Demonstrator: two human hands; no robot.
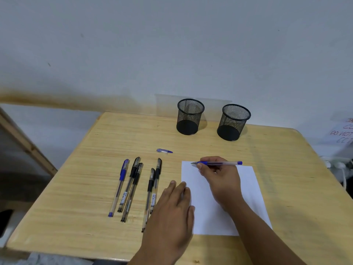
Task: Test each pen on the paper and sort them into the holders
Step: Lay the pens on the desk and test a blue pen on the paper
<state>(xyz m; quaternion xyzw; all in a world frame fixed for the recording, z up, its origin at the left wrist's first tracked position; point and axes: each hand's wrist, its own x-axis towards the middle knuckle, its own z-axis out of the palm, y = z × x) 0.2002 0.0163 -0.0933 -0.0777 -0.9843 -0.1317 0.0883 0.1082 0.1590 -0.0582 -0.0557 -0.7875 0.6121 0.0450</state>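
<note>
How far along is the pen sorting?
Barely started. Done: one pen's cap is off and lying on the table. In hand: right hand holds the uncapped blue pen, tip at the paper; left hand rests flat at its edge. Left: five capped pens wait; both holders look empty.

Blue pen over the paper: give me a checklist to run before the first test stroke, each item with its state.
1. Cap off: ok. The blue cap lies on the table, and the blue pen shows a bare tip.
2. Grip: ok. The right hand pinches the pen near its tip.
3. Paper held down: ok. The left hand lies flat at the left edge of the paper.
4. Tip touching paper: cannot tell. It sits at the far left corner.
5. Holders ready: ok. Both mesh holders stand upright and empty.
6. Ink flows: cannot tell. No mark shows yet.
</note>
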